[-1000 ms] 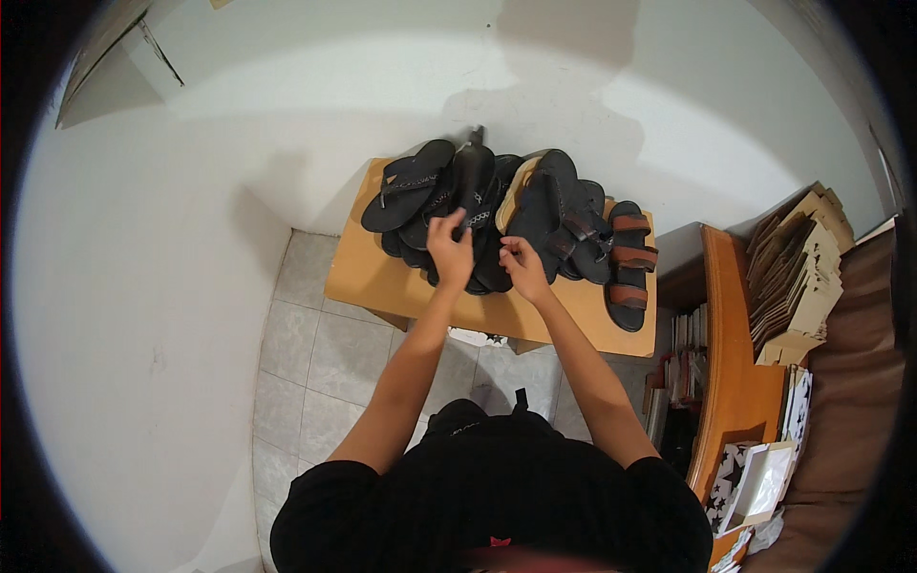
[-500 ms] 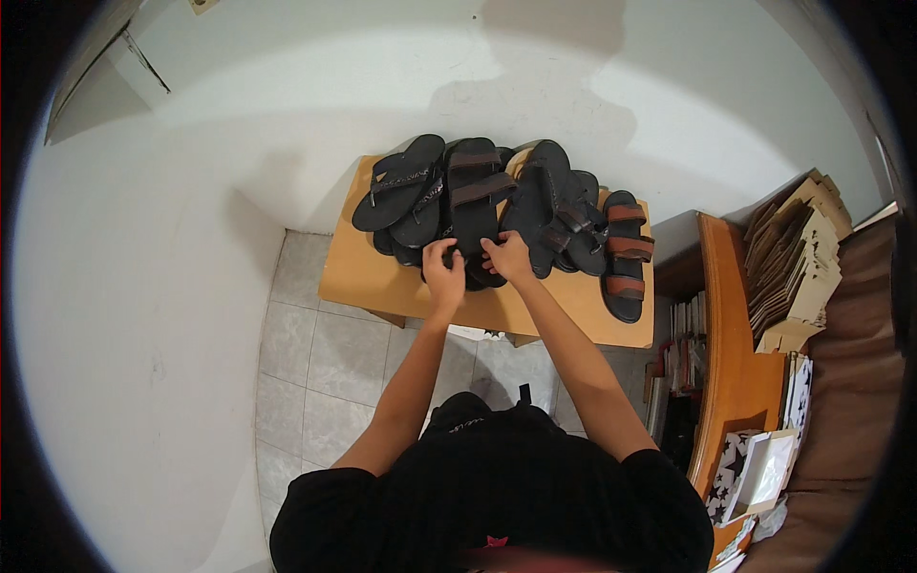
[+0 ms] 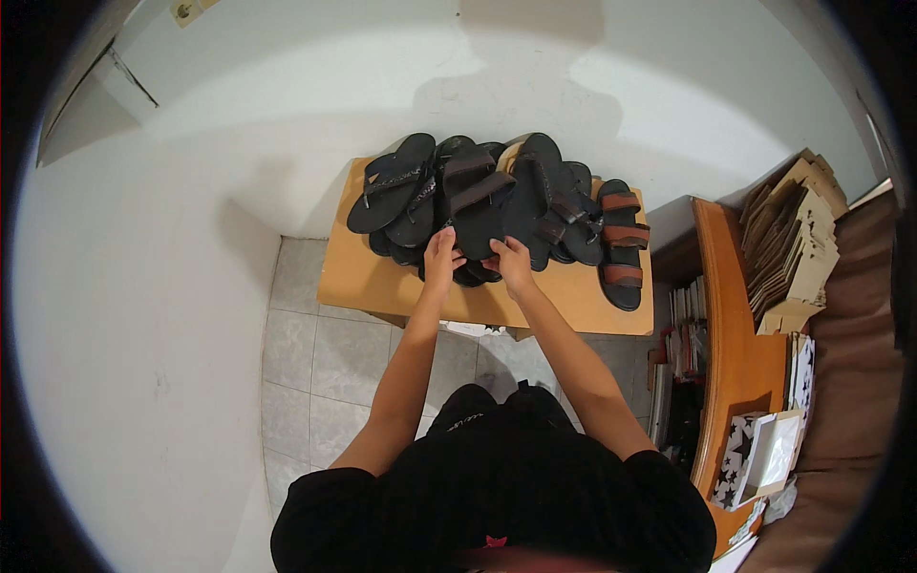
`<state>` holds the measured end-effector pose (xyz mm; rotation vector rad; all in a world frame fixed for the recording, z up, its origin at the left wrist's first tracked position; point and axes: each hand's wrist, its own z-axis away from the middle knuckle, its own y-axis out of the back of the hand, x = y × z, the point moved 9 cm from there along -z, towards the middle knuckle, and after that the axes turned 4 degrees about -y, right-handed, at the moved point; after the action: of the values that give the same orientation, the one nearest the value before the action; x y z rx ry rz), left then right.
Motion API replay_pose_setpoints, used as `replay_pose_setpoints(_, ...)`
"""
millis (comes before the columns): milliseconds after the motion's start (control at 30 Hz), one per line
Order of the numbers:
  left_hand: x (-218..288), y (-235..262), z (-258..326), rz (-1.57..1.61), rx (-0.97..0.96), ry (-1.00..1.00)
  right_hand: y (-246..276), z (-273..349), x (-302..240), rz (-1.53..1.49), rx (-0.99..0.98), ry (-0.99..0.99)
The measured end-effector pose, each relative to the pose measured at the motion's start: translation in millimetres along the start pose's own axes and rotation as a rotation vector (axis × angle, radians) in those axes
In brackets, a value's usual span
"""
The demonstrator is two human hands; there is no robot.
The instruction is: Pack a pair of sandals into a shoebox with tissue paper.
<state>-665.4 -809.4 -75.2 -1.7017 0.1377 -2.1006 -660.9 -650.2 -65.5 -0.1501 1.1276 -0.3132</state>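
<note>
A black sandal with two dark brown straps point(image 3: 478, 235) lies tilted over the pile, its near end between my two hands. My left hand point(image 3: 440, 260) pinches its near left edge, thumb on top, some fingers hidden below. On the near right edge, my right hand point(image 3: 514, 264) grips the same sandal with thumb and fingers. To the left lie black flip-flops with patterned straps point(image 3: 393, 188), stacked on each other. Close on the right is a large black thong sandal point(image 3: 537, 181), overlapping more dark strapped sandals point(image 3: 579, 235). A sandal with reddish-brown straps point(image 3: 623, 250) lies at the right end.
The sandals rest on a small light wooden table point(image 3: 564, 304) against a white wall point(image 3: 334, 86). At right stands a wooden cabinet point(image 3: 726, 286) with folded cardboard point(image 3: 795, 239) on it and books point(image 3: 682, 329) inside. A star-patterned box point(image 3: 750, 454) sits nearer me. Grey tiles point(image 3: 349, 358) cover the floor.
The brown-strapped sandal has tilted, its near end coming slightly toward me. My left thumb now lies along its edge, and my right hand has shifted slightly lower. The view has moved a little.
</note>
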Motion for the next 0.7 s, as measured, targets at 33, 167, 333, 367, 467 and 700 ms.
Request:
replay_pose_setpoints(33,-2,-10,-1,0.019,-0.058,0.019,8,6,-1,-0.077,-0.013,0.010)
replay_pose_setpoints(167,-9,-37,-3,0.007,-0.042,0.016,50,25,-12,-0.160,0.020,0.052)
replay_pose_setpoints(333,-10,-82,-13,-0.883,-0.191,-0.207,89,51,-51,-0.158,0.018,0.232)
replay_pose_setpoints(367,-6,-84,-16,-0.932,-0.094,-0.303,103,53,-51,-0.213,0.067,0.230)
replay_pose_setpoints(467,-7,-92,-14,-0.881,-0.044,-0.144,139,54,-69,-0.170,0.079,0.326)
replay_pose_setpoints(700,-18,-116,-16,-0.788,-0.088,0.003,157,36,-86,-0.200,0.004,0.304)
